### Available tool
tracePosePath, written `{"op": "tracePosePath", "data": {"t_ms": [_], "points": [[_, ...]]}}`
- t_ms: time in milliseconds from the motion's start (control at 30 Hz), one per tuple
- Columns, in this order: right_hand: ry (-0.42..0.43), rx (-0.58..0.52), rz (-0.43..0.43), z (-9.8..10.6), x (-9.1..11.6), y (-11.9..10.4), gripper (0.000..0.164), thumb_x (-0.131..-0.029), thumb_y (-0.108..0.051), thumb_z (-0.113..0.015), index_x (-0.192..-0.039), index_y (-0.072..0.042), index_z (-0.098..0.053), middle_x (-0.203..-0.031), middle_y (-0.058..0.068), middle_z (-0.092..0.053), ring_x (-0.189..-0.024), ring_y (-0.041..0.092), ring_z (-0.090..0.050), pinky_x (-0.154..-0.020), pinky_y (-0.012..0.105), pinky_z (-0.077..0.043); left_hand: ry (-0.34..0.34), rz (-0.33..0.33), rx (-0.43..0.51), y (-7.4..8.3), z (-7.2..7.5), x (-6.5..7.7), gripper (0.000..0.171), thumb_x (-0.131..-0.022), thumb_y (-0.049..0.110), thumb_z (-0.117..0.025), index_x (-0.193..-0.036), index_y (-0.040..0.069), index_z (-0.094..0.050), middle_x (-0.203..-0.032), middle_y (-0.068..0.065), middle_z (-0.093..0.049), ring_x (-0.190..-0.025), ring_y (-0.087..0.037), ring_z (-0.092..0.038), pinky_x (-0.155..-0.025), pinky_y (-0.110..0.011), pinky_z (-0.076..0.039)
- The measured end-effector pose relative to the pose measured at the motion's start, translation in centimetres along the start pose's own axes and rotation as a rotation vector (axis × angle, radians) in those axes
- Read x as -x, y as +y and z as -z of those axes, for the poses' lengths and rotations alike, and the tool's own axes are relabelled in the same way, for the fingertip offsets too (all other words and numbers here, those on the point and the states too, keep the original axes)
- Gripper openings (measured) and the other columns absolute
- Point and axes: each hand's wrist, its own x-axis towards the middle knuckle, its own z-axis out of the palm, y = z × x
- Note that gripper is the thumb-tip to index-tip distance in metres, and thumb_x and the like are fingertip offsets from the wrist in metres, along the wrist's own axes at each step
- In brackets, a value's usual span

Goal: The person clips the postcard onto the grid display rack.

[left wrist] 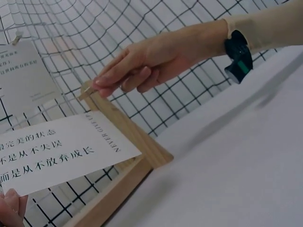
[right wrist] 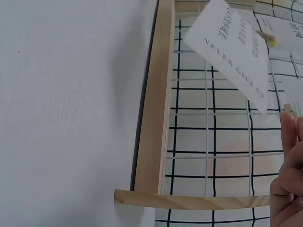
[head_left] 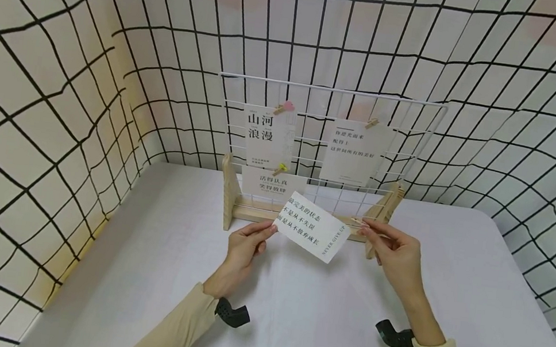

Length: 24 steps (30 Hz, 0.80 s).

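A white card printed with Chinese text and "NEVER GIVE UP" hangs tilted in the air before a white wire grid rack. My left hand pinches its left edge between thumb and fingers. On the other side, my right hand pinches a small wooden clothespin by its end, close to the right wooden upright of the rack. In the left wrist view, the clothespin is above the card's right corner and apart from it. The right wrist view shows only part of the right hand, at its right edge.
Three cards hang clipped on the grid: a tall left card, a right card and a lower card, held by a yellow-topped clip. The rack stands on a wooden base bar. Black wire mesh encloses the white table.
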Motion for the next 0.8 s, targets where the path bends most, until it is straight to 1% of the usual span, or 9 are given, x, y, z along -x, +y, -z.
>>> {"op": "tracePosePath", "data": {"t_ms": [133,233,333,500,600,700,800], "points": [[0.027,-0.004,0.0,0.3,-0.1,-0.2,0.027,-0.096,-0.009,-0.073,-0.122,-0.002,-0.075,-0.092,-0.021,-0.077,-0.049,0.007,-0.046,-0.041,0.024,-0.034,-0.022,0.019,0.058,-0.2,-0.7,-0.3,0.013,-0.088,-0.001,-0.079,-0.1,0.006,-0.082,-0.077,0.005,-0.077,-0.044,0.002,-0.046,-0.045,-0.012,-0.033],[0.048,-0.015,0.006,0.4,-0.1,-0.3,0.025,-0.097,-0.01,-0.072,-0.121,-0.003,-0.075,-0.091,-0.02,-0.077,-0.047,0.007,-0.044,-0.04,0.025,-0.032,-0.047,0.032,0.091,-0.5,-1.3,-0.5,0.014,-0.089,-0.001,-0.078,-0.093,0.011,-0.082,-0.077,0.005,-0.077,-0.043,0.002,-0.046,-0.044,-0.012,-0.032],[0.069,-0.049,0.008,0.5,-0.2,-0.4,0.023,-0.098,-0.009,-0.071,-0.119,-0.001,-0.075,-0.089,-0.017,-0.078,-0.044,0.007,-0.042,-0.039,0.027,-0.03,-0.068,0.045,0.126,-0.9,-1.9,-0.8,0.017,-0.09,-0.002,-0.077,-0.089,0.015,-0.082,-0.077,0.006,-0.077,-0.043,0.002,-0.046,-0.043,-0.012,-0.032],[0.09,-0.082,0.0,0.4,-0.1,-0.3,0.022,-0.098,-0.009,-0.071,-0.117,0.002,-0.072,-0.088,-0.014,-0.078,-0.042,0.008,-0.041,-0.038,0.028,-0.03,-0.091,0.065,0.166,-1.5,-3.0,-0.9,0.02,-0.091,-0.003,-0.075,-0.087,0.016,-0.08,-0.076,0.006,-0.077,-0.042,0.001,-0.045,-0.042,-0.013,-0.031],[0.097,-0.083,0.012,0.5,-0.2,-0.3,0.021,-0.098,-0.008,-0.071,-0.116,0.002,-0.072,-0.088,-0.015,-0.078,-0.042,0.007,-0.041,-0.039,0.028,-0.03,-0.098,0.069,0.174,-1.6,-3.6,-0.9,0.017,-0.092,-0.002,-0.075,-0.089,0.015,-0.08,-0.076,0.006,-0.077,-0.042,0.001,-0.045,-0.043,-0.013,-0.031],[0.094,-0.079,0.038,0.5,-0.5,-0.3,0.02,-0.097,-0.004,-0.071,-0.115,0.004,-0.072,-0.088,-0.016,-0.078,-0.042,0.006,-0.039,-0.038,0.028,-0.028,-0.092,0.069,0.188,-1.7,-4.1,-1.0,0.017,-0.092,-0.001,-0.075,-0.089,0.015,-0.079,-0.075,0.007,-0.076,-0.043,0.001,-0.044,-0.043,-0.013,-0.032],[0.087,-0.049,0.05,0.6,-0.7,-0.3,0.019,-0.096,-0.002,-0.07,-0.115,0.003,-0.073,-0.089,-0.017,-0.078,-0.042,0.005,-0.037,-0.038,0.029,-0.025,-0.09,0.073,0.204,-1.9,-4.5,-1.2,0.019,-0.092,-0.001,-0.075,-0.088,0.016,-0.079,-0.075,0.007,-0.076,-0.043,0.001,-0.044,-0.043,-0.013,-0.032]]}}
